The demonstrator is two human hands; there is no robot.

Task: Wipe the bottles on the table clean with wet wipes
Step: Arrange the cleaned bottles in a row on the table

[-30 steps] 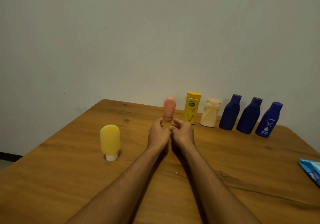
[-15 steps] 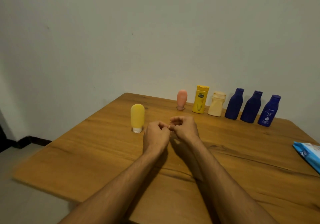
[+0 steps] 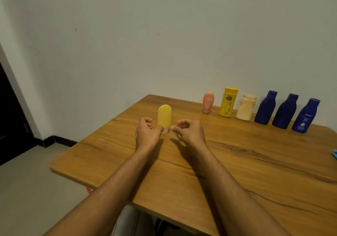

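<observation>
Left grip [image 3: 147,133] and right grip [image 3: 190,132] bare — forearms [image 3: 118,181] bare too.

Left hand [image 3: 147,133] and right hand [image 3: 189,132] hover a bit apart over the tabletop [image 3: 255,163], fingers [image 3: 145,120] loosely curled, holding nothing. Yellow tube [image 3: 164,116] stands cap-down just behind them. Row of bottles [image 3: 246,110] lines the far edge.
</observation>
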